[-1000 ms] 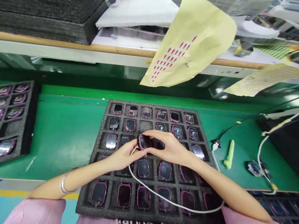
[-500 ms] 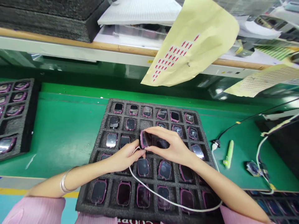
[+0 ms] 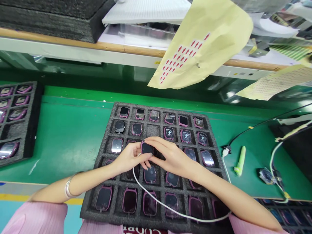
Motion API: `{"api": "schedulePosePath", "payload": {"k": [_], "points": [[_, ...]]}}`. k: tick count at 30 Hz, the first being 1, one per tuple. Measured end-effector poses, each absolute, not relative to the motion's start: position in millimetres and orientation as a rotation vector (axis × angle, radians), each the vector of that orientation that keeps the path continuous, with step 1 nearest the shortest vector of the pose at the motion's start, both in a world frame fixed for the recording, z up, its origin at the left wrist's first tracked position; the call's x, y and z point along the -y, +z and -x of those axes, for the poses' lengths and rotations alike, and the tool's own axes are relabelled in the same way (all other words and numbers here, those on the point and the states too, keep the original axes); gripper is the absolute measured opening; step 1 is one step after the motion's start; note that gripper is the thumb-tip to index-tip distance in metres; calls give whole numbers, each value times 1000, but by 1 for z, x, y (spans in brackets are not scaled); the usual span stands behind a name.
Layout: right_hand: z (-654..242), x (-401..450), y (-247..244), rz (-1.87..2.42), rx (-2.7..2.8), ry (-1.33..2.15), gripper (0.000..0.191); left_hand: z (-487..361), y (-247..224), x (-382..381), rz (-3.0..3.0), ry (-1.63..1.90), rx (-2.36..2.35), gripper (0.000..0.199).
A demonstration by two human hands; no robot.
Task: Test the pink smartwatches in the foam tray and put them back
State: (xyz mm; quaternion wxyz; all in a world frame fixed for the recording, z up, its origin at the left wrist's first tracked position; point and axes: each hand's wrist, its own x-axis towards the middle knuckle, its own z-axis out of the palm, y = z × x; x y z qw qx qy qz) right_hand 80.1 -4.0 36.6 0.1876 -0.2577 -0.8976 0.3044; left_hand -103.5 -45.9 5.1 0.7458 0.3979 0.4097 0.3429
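Both of my hands meet over a black foam tray (image 3: 96,182) and grip a purple-framed smartwatch (image 3: 147,148) with a dark screen. My left hand (image 3: 133,156) is closed at its left side, thumb across the lower front. A white cable (image 3: 156,198) runs out from under that hand; its end is hidden by the fingers. My right hand (image 3: 170,155) pinches the watch from the top and right. More smartwatches lie in the tray's pockets around my hands, and several, such as one watch (image 3: 169,133), have lit dials. One pocket in the second row holds none.
A second foam tray (image 3: 30,130) of watches stands at the left. To the right are a cable connector (image 3: 226,150), a green pen-like tool (image 3: 240,161) and a wrapped dark item (image 3: 265,175). A yellow sheet (image 3: 207,52) hangs from the shelf edge (image 3: 136,50).
The watch has shifted slightly left and turned its screen more towards me. My left thumb has moved onto its front, and my right hand has come in closer, uncovering a lit watch.
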Motion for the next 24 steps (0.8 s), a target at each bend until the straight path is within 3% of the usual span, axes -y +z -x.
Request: {"api": "schedulePosePath", "payload": {"k": [24], "points": [[-80,-7,28,632,2356,1048,35,101,4,47,-883,802,-957,30]]}}
